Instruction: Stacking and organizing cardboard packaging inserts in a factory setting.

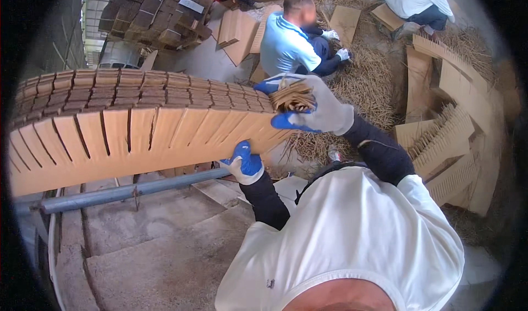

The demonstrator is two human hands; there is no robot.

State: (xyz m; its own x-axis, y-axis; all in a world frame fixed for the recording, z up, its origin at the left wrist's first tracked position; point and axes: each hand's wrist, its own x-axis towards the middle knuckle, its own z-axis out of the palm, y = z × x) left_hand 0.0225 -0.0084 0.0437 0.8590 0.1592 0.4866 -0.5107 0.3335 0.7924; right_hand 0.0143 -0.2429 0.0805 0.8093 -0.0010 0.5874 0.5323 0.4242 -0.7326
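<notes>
A long, thick stack of slotted cardboard sheets (121, 132) stands on edge at the left, with its slots along the top. My left hand (245, 162), in a white and blue glove, grips the lower edge near the stack's right end. In a matching glove, my right hand (327, 104) is closed round a bundle of narrow cardboard strips (294, 96) at that same end. The bundle lies against the stack's upper corner; whether it is fully apart from the sheets I cannot tell.
A grey metal pipe (165, 185) runs below the stack. Loose cardboard strips (368, 88) heap on the floor ahead. A person in light blue (286, 44) sits close beyond my hands; others work farther off. Slotted cardboard pieces (440, 146) lie at right, dark bundles (148, 11) at back left.
</notes>
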